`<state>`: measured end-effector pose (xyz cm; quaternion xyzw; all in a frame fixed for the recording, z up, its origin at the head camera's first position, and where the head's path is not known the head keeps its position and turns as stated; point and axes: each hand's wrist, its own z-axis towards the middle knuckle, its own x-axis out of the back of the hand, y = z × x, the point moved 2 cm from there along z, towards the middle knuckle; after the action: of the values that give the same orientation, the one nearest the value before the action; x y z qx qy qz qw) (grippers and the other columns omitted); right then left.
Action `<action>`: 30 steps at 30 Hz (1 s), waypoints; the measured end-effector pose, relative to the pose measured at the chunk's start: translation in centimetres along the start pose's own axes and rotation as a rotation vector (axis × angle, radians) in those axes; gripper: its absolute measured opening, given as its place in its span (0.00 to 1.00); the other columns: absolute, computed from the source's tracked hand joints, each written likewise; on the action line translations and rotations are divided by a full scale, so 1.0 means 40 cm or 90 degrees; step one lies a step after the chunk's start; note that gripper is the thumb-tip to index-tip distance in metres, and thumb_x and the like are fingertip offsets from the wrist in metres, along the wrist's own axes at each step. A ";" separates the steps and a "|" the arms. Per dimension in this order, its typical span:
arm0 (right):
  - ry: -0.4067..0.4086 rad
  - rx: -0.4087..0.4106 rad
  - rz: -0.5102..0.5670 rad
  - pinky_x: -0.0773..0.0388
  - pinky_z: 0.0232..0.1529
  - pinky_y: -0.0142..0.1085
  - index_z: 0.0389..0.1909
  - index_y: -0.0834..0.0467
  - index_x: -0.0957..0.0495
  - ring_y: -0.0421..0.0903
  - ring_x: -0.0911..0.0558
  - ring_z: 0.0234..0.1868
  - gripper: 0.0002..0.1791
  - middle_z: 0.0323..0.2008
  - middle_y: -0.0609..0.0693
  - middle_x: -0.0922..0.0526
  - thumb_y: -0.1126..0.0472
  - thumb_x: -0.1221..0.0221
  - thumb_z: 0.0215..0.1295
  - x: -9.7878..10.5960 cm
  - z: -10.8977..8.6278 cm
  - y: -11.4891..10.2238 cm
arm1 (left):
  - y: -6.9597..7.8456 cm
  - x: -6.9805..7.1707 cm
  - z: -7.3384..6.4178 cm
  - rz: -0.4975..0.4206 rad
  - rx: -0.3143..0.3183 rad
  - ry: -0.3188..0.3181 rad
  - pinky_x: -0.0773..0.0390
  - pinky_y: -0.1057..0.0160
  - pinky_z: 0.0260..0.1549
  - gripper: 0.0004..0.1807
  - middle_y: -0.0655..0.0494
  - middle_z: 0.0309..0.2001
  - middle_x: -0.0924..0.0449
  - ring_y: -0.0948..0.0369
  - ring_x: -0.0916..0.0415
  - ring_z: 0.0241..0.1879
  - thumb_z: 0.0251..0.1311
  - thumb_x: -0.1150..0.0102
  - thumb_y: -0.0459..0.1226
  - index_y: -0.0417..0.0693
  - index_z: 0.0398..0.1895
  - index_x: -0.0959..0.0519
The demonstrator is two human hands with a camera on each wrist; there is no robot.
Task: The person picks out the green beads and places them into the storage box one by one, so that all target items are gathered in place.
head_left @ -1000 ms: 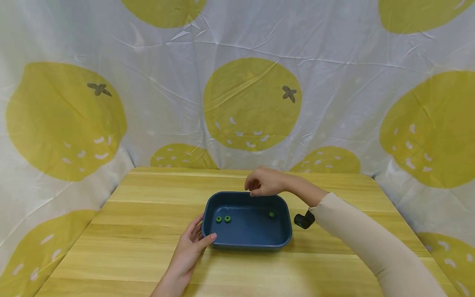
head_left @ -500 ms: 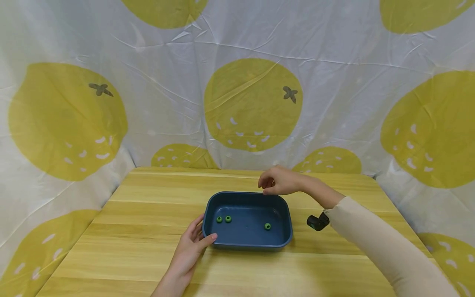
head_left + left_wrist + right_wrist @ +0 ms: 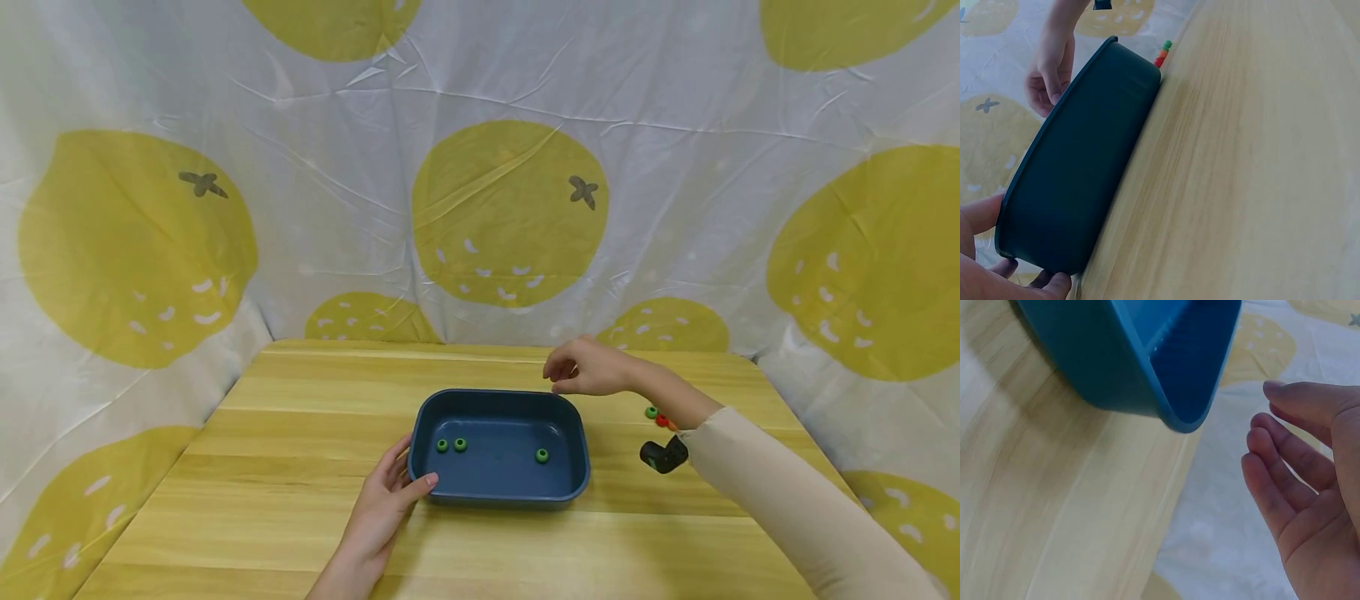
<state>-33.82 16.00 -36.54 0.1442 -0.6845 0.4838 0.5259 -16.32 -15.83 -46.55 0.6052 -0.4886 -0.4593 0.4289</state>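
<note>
Right hand: since a second ago, your right hand (image 3: pixel 588 367) has shifted to your right, from behind the middle of the tub (image 3: pixel 502 499) to near its far right corner.
Rolling bead: the lone green bead (image 3: pixel 542 456) has come nearer to you than a second ago, and lies on the tub floor toward the right end.
Left pair: your two green beads (image 3: pixel 451 445) sit side by side near the left end, just as before.
Side row: a green, a red and an orange bead (image 3: pixel 662 420) now show on the table (image 3: pixel 225 500) right of the tub, partly behind your sleeve (image 3: pixel 795 508); earlier your arm hid them.
Right fingers: loosely bent, with a gap to your thumb, apart from the tub.
Left hand: your left hand (image 3: pixel 382 504) grips the tub's near left corner as before, thumb over the rim, fingers against the outside.
Tub: upright on the table, in the same place.
</note>
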 end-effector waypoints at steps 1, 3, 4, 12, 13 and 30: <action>0.004 -0.001 -0.003 0.17 0.47 0.38 0.49 0.59 0.15 0.40 0.16 0.41 0.09 0.40 0.43 0.15 0.62 0.34 0.70 0.000 -0.004 0.003 | 0.000 0.001 0.000 0.001 0.000 0.001 0.25 0.60 0.58 0.43 0.36 0.76 0.41 0.42 0.39 0.72 0.63 0.31 0.29 0.42 0.79 0.40; 0.010 -0.004 -0.005 0.17 0.46 0.38 0.48 0.59 0.15 0.40 0.16 0.41 0.09 0.40 0.43 0.15 0.62 0.33 0.70 0.001 -0.013 0.005 | 0.000 0.002 -0.002 0.000 -0.001 0.001 0.25 0.60 0.57 0.43 0.36 0.76 0.41 0.42 0.38 0.72 0.63 0.31 0.28 0.42 0.79 0.40; 0.011 -0.006 -0.004 0.17 0.46 0.39 0.48 0.59 0.15 0.40 0.16 0.40 0.09 0.40 0.43 0.15 0.63 0.33 0.70 0.001 -0.017 0.007 | 0.000 0.002 -0.002 0.001 -0.001 0.001 0.25 0.61 0.57 0.43 0.35 0.76 0.41 0.42 0.38 0.72 0.63 0.31 0.28 0.42 0.79 0.40; 0.028 -0.034 0.013 0.17 0.47 0.41 0.49 0.60 0.15 0.42 0.15 0.41 0.09 0.41 0.45 0.14 0.64 0.34 0.70 0.009 -0.055 0.019 | -0.001 0.008 -0.004 0.004 -0.003 -0.002 0.25 0.61 0.57 0.43 0.36 0.76 0.41 0.43 0.38 0.71 0.63 0.30 0.28 0.42 0.79 0.40; 0.030 -0.033 0.016 0.17 0.47 0.41 0.49 0.60 0.15 0.42 0.15 0.41 0.09 0.41 0.46 0.14 0.64 0.34 0.70 0.010 -0.061 0.021 | -0.002 0.009 -0.004 0.003 -0.003 -0.003 0.25 0.61 0.57 0.43 0.36 0.76 0.41 0.43 0.38 0.71 0.63 0.30 0.28 0.42 0.79 0.40; 0.091 -0.122 0.043 0.17 0.48 0.45 0.48 0.63 0.16 0.47 0.16 0.42 0.09 0.41 0.48 0.15 0.65 0.35 0.71 0.043 -0.172 0.088 | -0.004 0.012 -0.002 0.012 0.005 -0.001 0.34 0.46 0.67 0.43 0.35 0.77 0.43 0.41 0.42 0.74 0.64 0.31 0.29 0.43 0.80 0.41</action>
<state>-33.03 23.86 -36.99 0.0351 -0.6926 0.4430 0.5682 -16.19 -16.28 -46.74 0.6019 -0.4964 -0.4542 0.4301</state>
